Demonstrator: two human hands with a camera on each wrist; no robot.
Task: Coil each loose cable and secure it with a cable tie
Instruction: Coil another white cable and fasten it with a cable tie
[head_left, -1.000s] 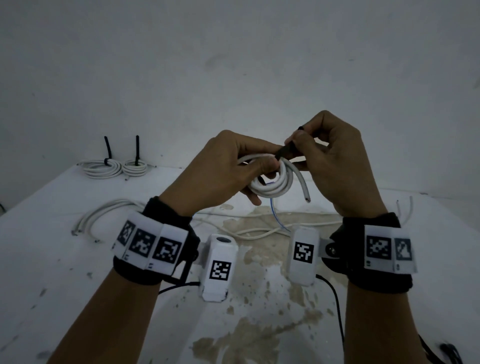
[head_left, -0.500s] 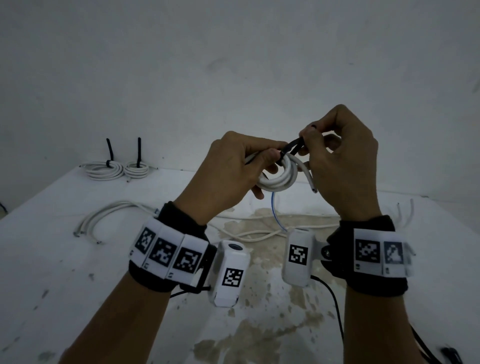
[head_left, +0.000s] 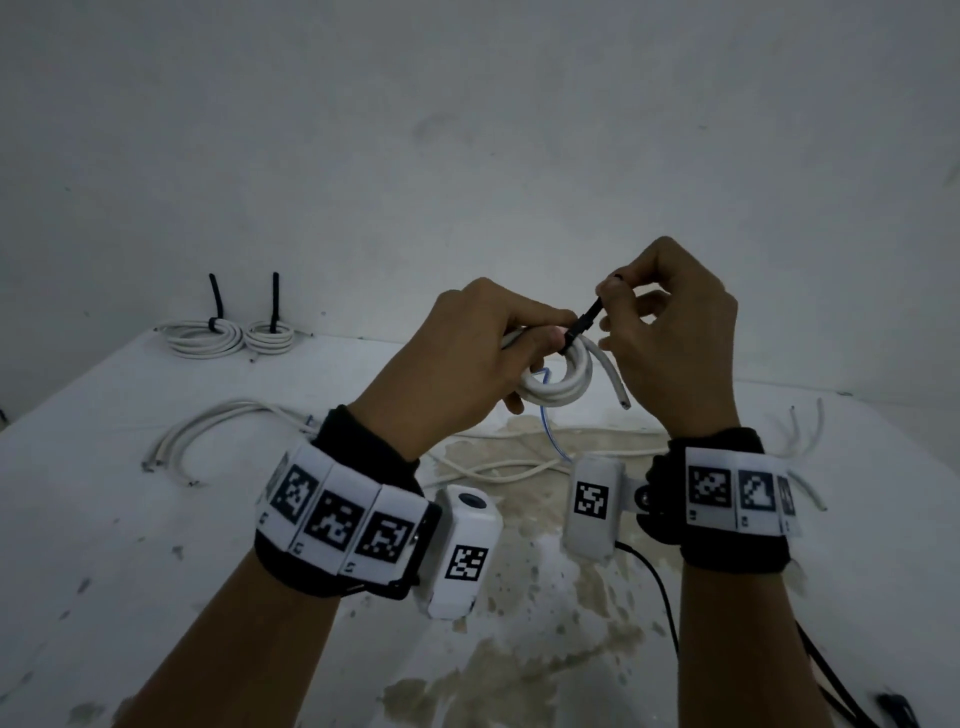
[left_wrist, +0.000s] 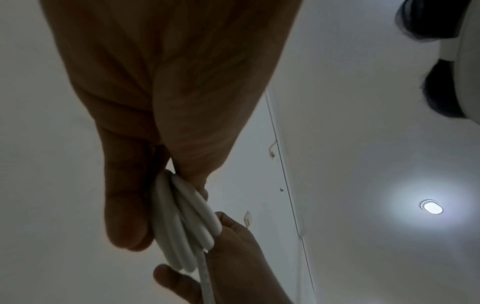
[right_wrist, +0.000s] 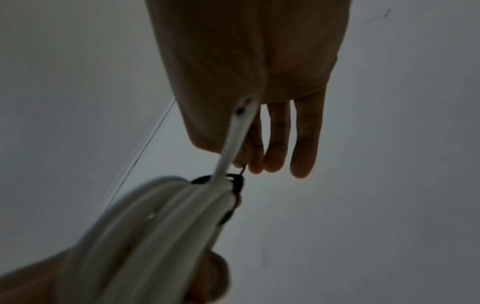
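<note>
I saw the left hand (head_left: 457, 358) gripping a small white cable coil (head_left: 558, 382) in the air above the table (head_left: 104, 519), fingers curled round its loops. Just right of that grip, the right hand (head_left: 675, 343) pinched the free tail of a black cable tie (head_left: 584, 325) wrapped over the coil's top. One cable end (head_left: 621, 397) hung loose below the right hand. Well left and beyond, two tied coils (head_left: 228, 335) lay by the wall; loose cables (head_left: 208, 431) lay nearer.

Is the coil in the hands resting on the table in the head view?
No: the left hand holds the white coil in the air above the table, while the right hand pinches the black cable tie.
</note>
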